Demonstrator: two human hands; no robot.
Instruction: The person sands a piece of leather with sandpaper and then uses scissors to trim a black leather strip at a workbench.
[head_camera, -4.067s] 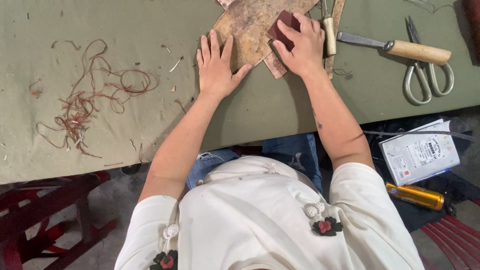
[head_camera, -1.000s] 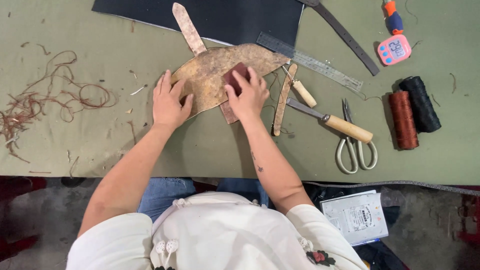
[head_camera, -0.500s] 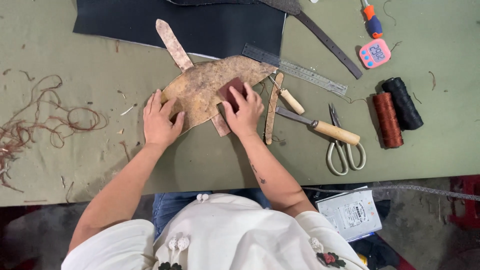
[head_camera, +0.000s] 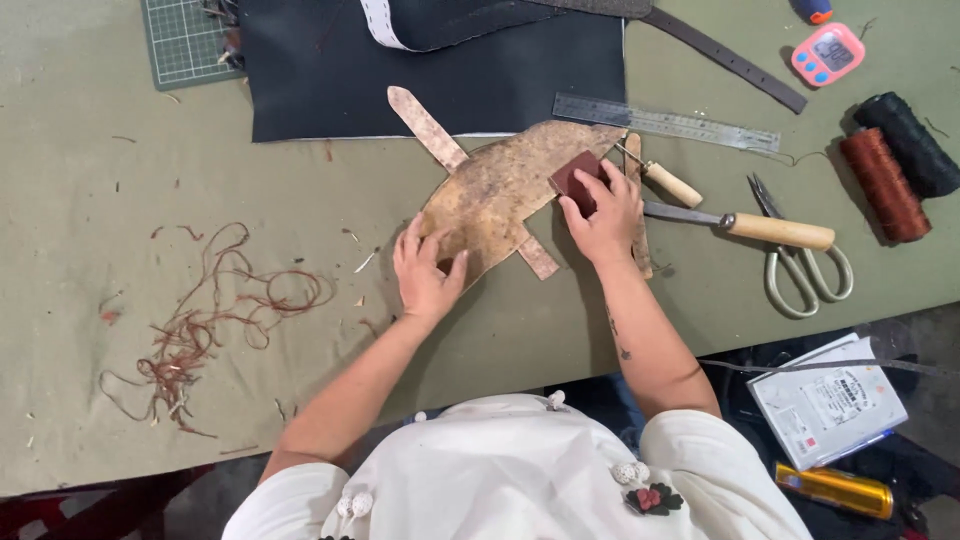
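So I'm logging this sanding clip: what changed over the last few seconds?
The right hand slid the small dark red sanding block along the upper edge of the mottled tan leather piece. The left hand stays flat on the leather's lower end; the wooden-handled knife and scissors lie unmoved.

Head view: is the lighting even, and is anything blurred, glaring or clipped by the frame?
Head view: soft, even light, with short shadows under the left hand and right hand; the mottled tan leather piece and the small dark red block are sharp; mild sheen on the steel ruler; the green cutting mat is clipped at the top edge.
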